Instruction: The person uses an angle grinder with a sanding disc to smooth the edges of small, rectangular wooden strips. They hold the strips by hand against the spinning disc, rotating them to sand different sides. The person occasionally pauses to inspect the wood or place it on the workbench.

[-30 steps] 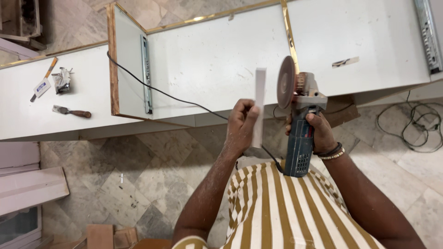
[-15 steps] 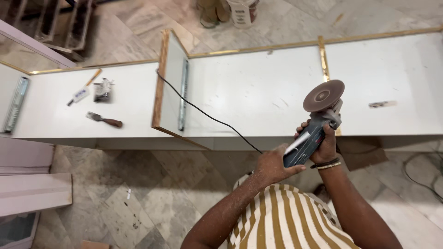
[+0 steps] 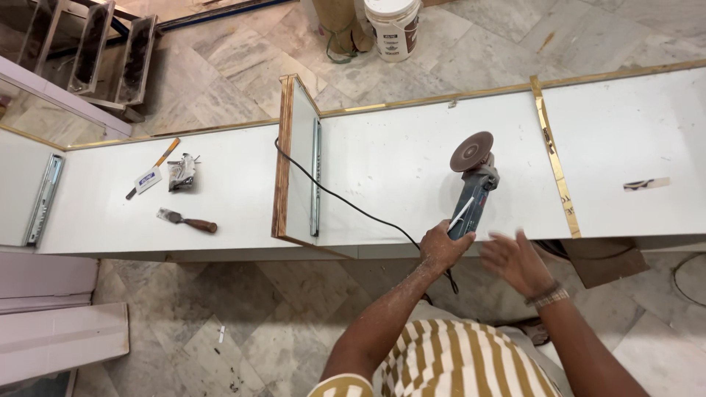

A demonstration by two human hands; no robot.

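Note:
A blue and grey angle grinder (image 3: 473, 190) with a brown disc lies on the long white panel (image 3: 397, 169), its disc pointing away from me. My left hand (image 3: 443, 246) is closed around the rear of its handle near the panel's front edge. My right hand (image 3: 517, 261) hovers just right of the handle, fingers spread, blurred, holding nothing. The grinder's black cord (image 3: 338, 198) runs left across the panel to an upright wooden-edged divider (image 3: 296, 158).
A putty knife (image 3: 187, 220), a pencil-like tool (image 3: 151, 167) and a small crumpled packet (image 3: 182, 172) lie on the panel's left part. Gold trim strips (image 3: 554, 165) cross it at right. A white bucket (image 3: 394, 26) stands on the marble floor behind.
The grinder came down from being held in the air onto the panel. My right hand let go of it and my left hand now holds its handle.

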